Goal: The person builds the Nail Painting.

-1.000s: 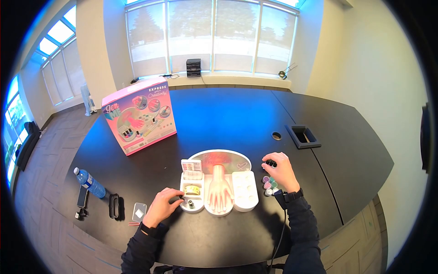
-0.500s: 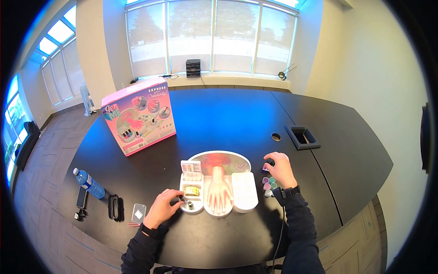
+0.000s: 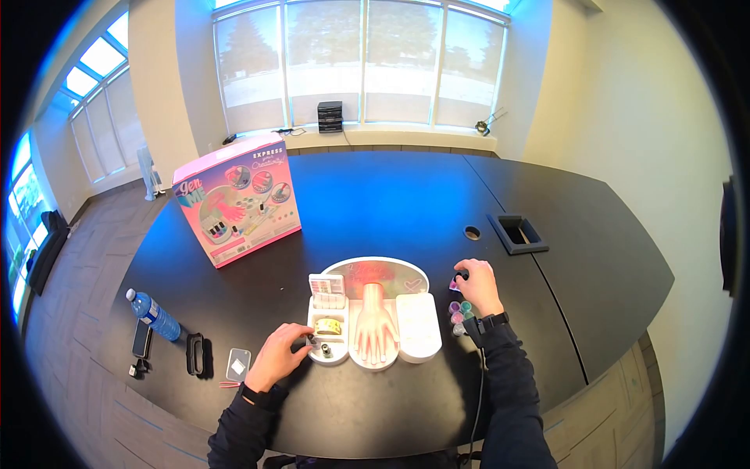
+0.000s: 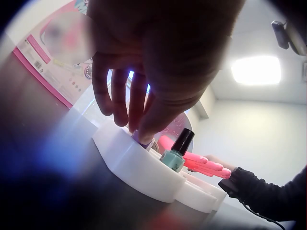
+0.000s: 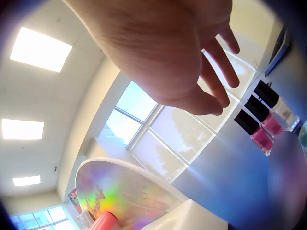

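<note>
My left hand (image 3: 281, 353) reaches the left end of a white nail-salon playset (image 3: 336, 357). In the left wrist view, its thumb and fingers pinch a small purplish bottle (image 4: 143, 140) at the tray's edge, mostly hidden. Beside it, a mint nail polish bottle (image 4: 172, 160) with a black cap stands in the tray. A pink model hand (image 3: 376, 332) lies palm down in the middle. My right hand (image 3: 480, 288) hovers right of the playset, fingers apart and holding nothing. Below its fingers, a pink nail polish bottle (image 5: 261, 139) stands in a row with two others.
Several small pots (image 3: 458, 317) sit beside the right wrist. A pink box (image 3: 242, 203) stands at the back left. Further left are a water bottle (image 3: 154, 314), a phone (image 3: 141, 339) and a black frame (image 3: 195, 354). A cable (image 3: 478, 399) hangs from the right wrist.
My left hand has lowered the small bottle from a tilted hold into the tray's edge. The right hand has shifted slightly, its fingers loosening from the black-capped bottles, which now stand on the table.
</note>
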